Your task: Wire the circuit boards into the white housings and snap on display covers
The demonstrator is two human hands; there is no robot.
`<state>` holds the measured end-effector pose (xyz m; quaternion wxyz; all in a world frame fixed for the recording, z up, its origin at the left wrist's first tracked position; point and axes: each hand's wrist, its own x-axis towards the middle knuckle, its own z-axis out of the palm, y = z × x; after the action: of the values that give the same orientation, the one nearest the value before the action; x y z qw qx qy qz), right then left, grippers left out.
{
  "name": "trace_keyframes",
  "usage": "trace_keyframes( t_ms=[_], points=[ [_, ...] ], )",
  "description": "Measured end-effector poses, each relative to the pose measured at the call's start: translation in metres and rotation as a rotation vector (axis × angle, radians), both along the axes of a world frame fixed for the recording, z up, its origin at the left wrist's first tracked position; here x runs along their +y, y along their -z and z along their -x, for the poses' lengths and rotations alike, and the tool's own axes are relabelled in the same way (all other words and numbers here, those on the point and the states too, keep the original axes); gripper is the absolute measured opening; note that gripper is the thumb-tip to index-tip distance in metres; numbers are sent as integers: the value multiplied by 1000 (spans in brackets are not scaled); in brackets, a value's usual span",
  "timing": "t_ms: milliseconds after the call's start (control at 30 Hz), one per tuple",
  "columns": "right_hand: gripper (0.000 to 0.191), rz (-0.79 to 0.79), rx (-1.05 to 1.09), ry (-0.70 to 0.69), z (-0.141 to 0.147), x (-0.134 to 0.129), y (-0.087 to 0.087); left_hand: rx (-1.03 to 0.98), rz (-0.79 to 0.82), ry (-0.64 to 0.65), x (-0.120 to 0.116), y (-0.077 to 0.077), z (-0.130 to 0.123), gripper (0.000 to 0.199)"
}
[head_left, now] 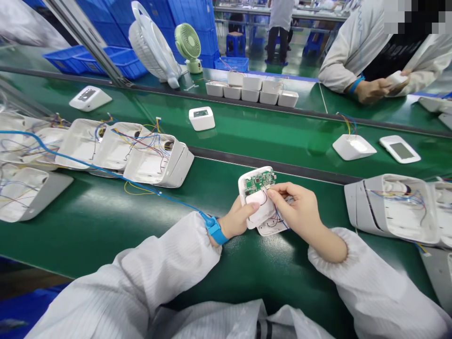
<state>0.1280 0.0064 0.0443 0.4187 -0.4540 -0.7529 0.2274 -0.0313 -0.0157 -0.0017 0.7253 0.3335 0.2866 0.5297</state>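
My left hand [242,217] grips a white plastic cover [257,214] from its left side, thumb lying across the front. A green circuit board [259,182] sits in the upper part of that cover, facing me. At the board's lower right edge, my right hand [294,207] pinches finger and thumb together over something too small to make out, perhaps a wire end. Thin dark and blue wires run down beside its fingers. Behind and below the cover, a second white plastic housing [271,227] with wires in it is partly hidden.
Open white housings [151,162] with loose wires line the left; more housings [399,207] stand right. A blue wrist-strap cord [106,169] crosses the green bench. Small white units [202,118] lie on the green strip beyond. Opposite, a co-worker's hands [376,89] hold a white part.
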Motion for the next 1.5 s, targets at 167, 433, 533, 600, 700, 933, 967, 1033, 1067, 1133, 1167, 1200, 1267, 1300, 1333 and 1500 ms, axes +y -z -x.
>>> trace_keyframes(
  t_ms=[167,433,533,600,700,933,967,1033,1067,1133,1167,1200,1267,1300,1333,1500],
  points=[
    [13,-158,-107,39,4,-3,2,19,-23,-16,-1,3,-3,49],
    [14,-116,-101,88,9,-2,3,60,-71,-37,0,-2,-5,50],
    [16,-143,-127,72,8,0,3,157,-108,-57,0,5,-4,49],
    [16,-112,-87,70,10,-1,2,223,-143,-87,-1,9,-3,46],
    [14,-33,-7,105,13,-3,1,294,-169,-102,-1,11,-3,40],
    [13,-86,-59,56,8,3,4,303,-198,-67,2,4,-3,38],
    [13,-112,-77,47,6,4,5,310,-201,-62,2,3,-2,37],
    [13,-157,-112,33,2,7,7,330,-211,-53,2,2,-1,37],
    [13,-175,-127,29,1,8,8,338,-215,-51,2,3,-1,37],
    [13,-206,-154,28,-1,9,9,331,-213,-42,2,4,0,37],
    [13,-219,-166,30,-1,9,10,316,-206,-33,1,5,0,38],
    [14,-233,-178,34,-1,8,11,294,-195,-24,1,6,0,38],
    [15,-259,-207,44,-1,7,12,247,-160,-13,0,8,0,40],
    [16,-270,-225,48,-1,6,13,229,-142,-11,0,9,0,41],
    [17,-282,-247,52,0,5,14,214,-127,-14,0,9,0,42],
    [21,-351,-342,89,-4,9,15,106,-51,-1,1,7,1,46]
  ],
)
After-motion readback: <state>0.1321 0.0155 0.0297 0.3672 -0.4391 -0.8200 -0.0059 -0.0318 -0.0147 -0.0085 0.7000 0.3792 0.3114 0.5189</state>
